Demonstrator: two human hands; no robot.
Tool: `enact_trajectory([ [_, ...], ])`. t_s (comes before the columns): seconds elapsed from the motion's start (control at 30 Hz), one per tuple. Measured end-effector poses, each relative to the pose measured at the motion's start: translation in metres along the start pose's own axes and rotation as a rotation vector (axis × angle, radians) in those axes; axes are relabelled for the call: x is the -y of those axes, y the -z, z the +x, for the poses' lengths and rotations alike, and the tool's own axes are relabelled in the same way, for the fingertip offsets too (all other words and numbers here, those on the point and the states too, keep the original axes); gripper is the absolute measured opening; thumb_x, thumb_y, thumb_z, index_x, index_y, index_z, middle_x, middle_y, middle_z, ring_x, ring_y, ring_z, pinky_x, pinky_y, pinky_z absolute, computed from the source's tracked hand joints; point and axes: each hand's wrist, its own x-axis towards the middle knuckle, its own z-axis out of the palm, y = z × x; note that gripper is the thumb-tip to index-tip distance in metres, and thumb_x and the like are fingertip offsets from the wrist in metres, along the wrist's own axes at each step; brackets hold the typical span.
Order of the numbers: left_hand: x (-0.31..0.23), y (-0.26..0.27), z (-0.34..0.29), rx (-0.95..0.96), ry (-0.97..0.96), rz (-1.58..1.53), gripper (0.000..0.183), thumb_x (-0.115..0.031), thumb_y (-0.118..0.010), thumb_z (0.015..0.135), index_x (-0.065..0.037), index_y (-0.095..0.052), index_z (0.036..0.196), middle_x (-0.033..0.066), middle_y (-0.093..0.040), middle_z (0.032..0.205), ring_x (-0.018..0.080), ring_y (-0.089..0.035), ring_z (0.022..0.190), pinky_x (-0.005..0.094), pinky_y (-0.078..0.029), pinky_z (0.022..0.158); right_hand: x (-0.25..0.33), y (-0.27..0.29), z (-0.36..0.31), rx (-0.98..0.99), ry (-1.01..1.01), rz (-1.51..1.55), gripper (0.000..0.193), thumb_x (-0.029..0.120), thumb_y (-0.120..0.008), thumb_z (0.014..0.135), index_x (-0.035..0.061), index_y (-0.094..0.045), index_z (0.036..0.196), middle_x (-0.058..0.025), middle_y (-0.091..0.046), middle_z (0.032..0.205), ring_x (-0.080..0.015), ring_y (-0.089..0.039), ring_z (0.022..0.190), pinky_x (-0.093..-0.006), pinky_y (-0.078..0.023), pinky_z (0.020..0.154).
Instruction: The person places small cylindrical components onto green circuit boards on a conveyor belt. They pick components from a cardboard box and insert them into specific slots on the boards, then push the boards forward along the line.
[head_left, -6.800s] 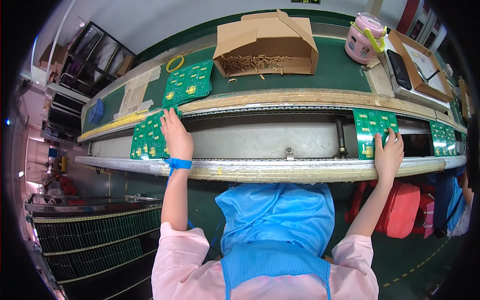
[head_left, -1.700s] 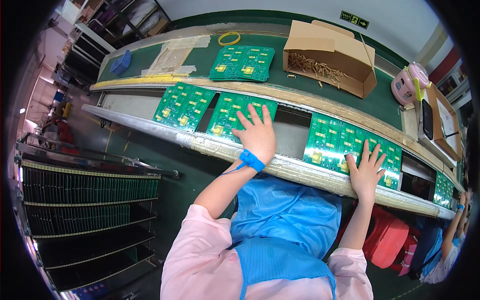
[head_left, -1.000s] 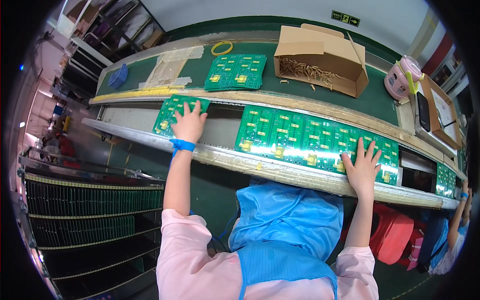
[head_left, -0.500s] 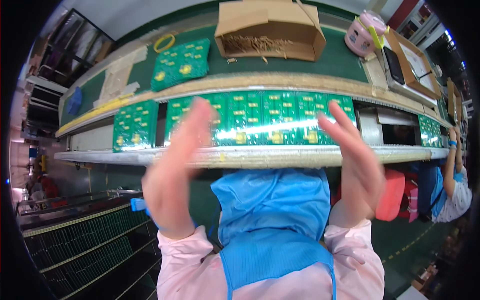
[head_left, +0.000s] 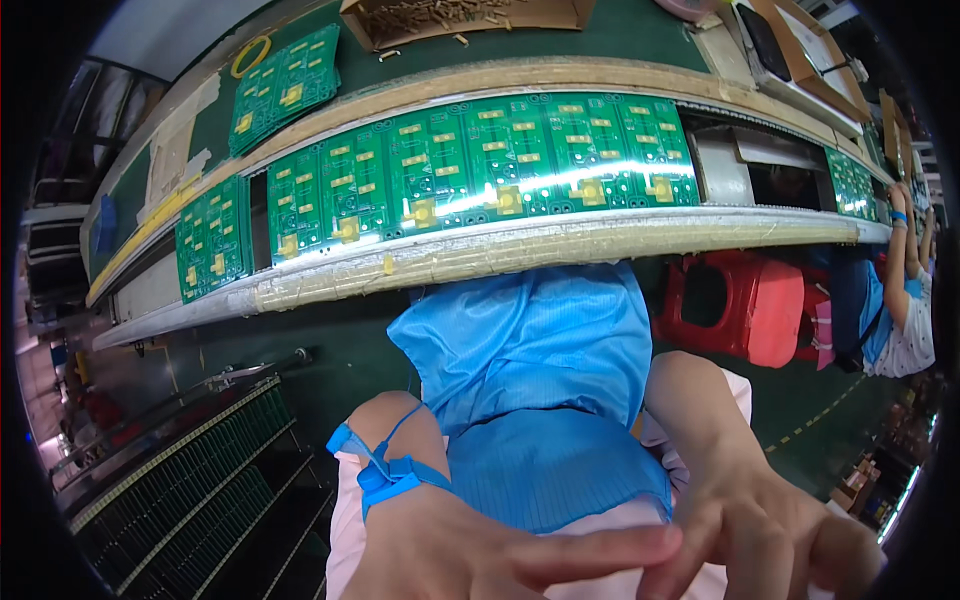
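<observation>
Both hands are raised close in front of my body at the lower edge of the view. My left hand (head_left: 470,550), with a blue wrist strap (head_left: 392,482), stretches its index finger to the right, to the fingers of the other hand. My right hand (head_left: 765,530) has bent fingers spread apart. I see nothing held in either hand, though the lower edge cuts off part of both. Beyond them, a row of green circuit boards (head_left: 490,155) with yellow parts lies along the rail track, with one separate board (head_left: 214,240) at its left.
A stack of green boards (head_left: 285,90) and a yellow tape ring (head_left: 250,57) lie on the bench behind the track. Small parts fill a cardboard box (head_left: 365,25). A red stool (head_left: 775,310) stands at right, a board rack (head_left: 190,490) at lower left. Another person's arm (head_left: 898,255) reaches the track.
Both hands have drawn back from above the boards, down toward my body and the lower edge. The view has tipped, so the track now sits higher and the stool shows more.
</observation>
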Motion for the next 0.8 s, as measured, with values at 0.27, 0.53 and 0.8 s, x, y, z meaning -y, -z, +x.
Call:
enact_trajectory([
  [0.27,0.003,0.004,0.001,-0.033,-0.012,-0.112,0.027,-0.011,-0.061,0.091,-0.009,-0.058,0.118,0.0075,-0.063,0.119,0.0247,-0.052,0.121,0.0567,-0.021,0.112,0.014,-0.010,-0.002,-0.148,0.051,-0.003,0.024,0.026,-0.041,0.102,0.0149,-0.052,0.120,-0.0063,-0.066,0.109,-0.0222,-0.056,0.105,-0.0409,-0.041,0.091],
  [0.53,0.000,0.014,0.009,-0.052,-0.047,-0.141,0.028,-0.008,-0.064,0.089,-0.013,-0.059,0.116,0.0042,-0.065,0.116,0.0239,-0.053,0.119,0.0615,-0.017,0.113,0.022,-0.006,0.007,-0.150,0.069,0.016,0.022,0.021,-0.040,0.102,0.0128,-0.056,0.113,-0.0061,-0.071,0.102,-0.0186,-0.062,0.097,-0.0364,-0.046,0.086],
  [0.8,-0.028,0.011,0.002,-0.039,0.074,-0.100,0.035,-0.014,-0.048,0.097,-0.010,-0.051,0.131,0.0081,-0.058,0.130,0.0265,-0.056,0.121,0.0525,-0.022,0.114,0.016,0.010,0.026,-0.032,0.025,0.194,0.025,0.017,-0.044,0.098,0.0011,-0.061,0.106,-0.0163,-0.069,0.101,-0.0208,-0.065,0.094,-0.0312,-0.050,0.082],
])
